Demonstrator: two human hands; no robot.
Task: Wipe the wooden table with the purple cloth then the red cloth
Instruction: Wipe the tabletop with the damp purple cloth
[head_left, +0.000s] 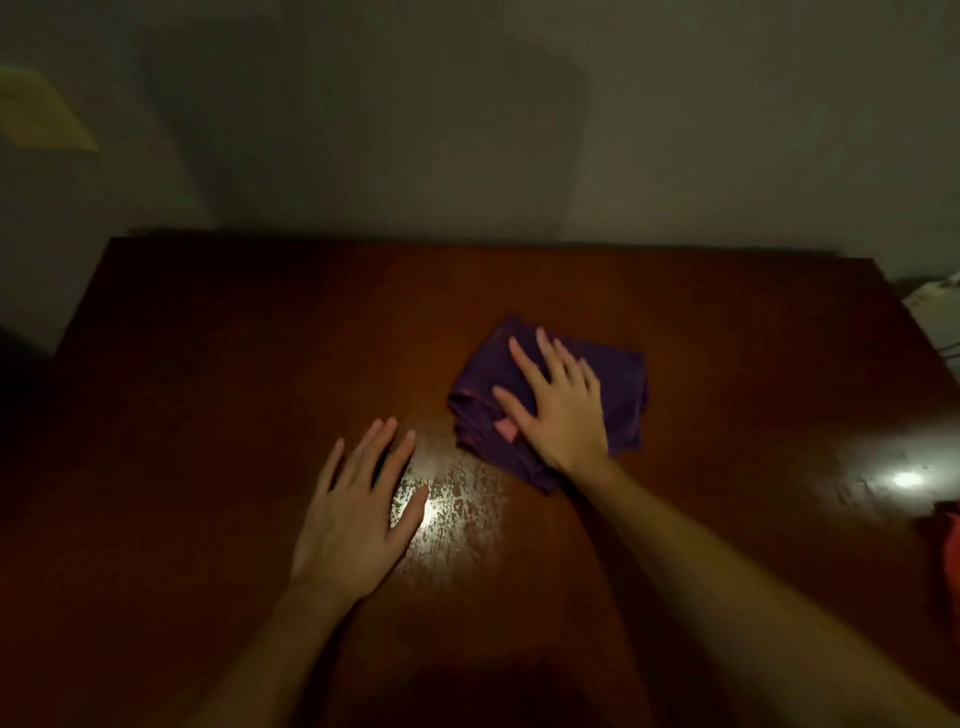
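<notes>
A dark wooden table (234, 364) fills the lower part of the head view. On it, right of centre, lies a folded purple cloth (623, 395) with a small pink tag. My right hand (558, 405) rests flat on the cloth with fingers spread, pressing it onto the wood. My left hand (358, 509) lies flat on the bare table to the left, fingers apart, holding nothing. A red cloth (951, 551) shows only as a sliver at the right edge of the view.
A plain wall stands right behind the table's far edge. A bright glare patch (457, 509) shines on the wood between my hands, another (904, 478) at the right. Something pale with cords (935, 301) sits beyond the table's right corner.
</notes>
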